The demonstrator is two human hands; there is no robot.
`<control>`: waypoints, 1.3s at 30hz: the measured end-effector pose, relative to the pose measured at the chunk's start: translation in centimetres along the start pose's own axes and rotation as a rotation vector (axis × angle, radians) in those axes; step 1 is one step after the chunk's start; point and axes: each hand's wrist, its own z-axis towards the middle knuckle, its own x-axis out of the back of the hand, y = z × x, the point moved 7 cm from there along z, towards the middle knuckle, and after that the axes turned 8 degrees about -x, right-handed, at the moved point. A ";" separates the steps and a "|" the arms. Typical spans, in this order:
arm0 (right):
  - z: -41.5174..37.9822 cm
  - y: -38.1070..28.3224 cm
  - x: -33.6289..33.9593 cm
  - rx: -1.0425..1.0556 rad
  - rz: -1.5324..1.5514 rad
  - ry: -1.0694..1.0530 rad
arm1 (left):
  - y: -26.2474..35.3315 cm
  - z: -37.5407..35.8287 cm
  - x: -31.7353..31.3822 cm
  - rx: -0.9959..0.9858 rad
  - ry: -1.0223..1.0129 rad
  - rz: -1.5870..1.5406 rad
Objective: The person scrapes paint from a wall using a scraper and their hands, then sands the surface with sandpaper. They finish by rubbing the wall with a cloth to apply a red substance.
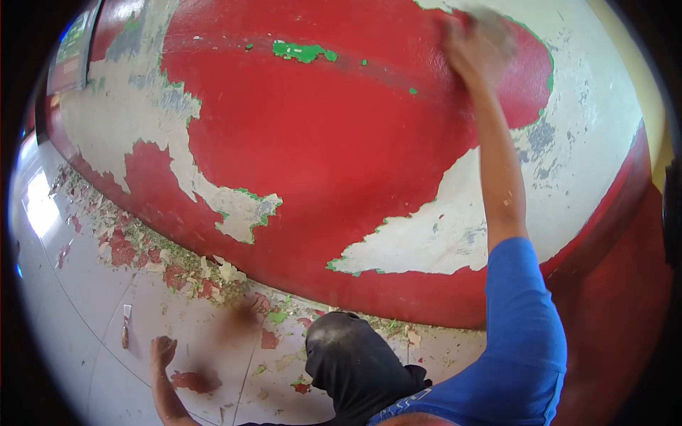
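Stretching high at the peeling wall (320,149), right hand (484,46) blurred, its fingers' hold unclear, left hand (163,351) low, fingers clenched.

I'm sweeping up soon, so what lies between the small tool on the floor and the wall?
In the head view: floor tile, then paint flakes heaped along the foot of the wall.

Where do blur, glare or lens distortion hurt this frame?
Head view: right hand smeared, apparently by motion, so its grip is unreadable; left hand noticeably sharper. Head view: strong glare on the floor at far left. Head view: wide-angle distortion bows the bottom edge of the wall, and the picture's corners go black.
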 end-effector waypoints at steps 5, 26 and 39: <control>-3.3 -5.3 2.7 0.413 0.202 -0.106 | 4.3 3.0 -0.9 -0.116 -0.015 -0.067; -6.0 -1.4 1.7 0.031 0.117 -0.193 | 29.0 8.2 -3.8 -0.711 -0.289 0.133; -3.5 -4.4 1.4 -0.522 0.127 -0.108 | 13.9 -4.7 -1.7 -0.506 -0.297 0.037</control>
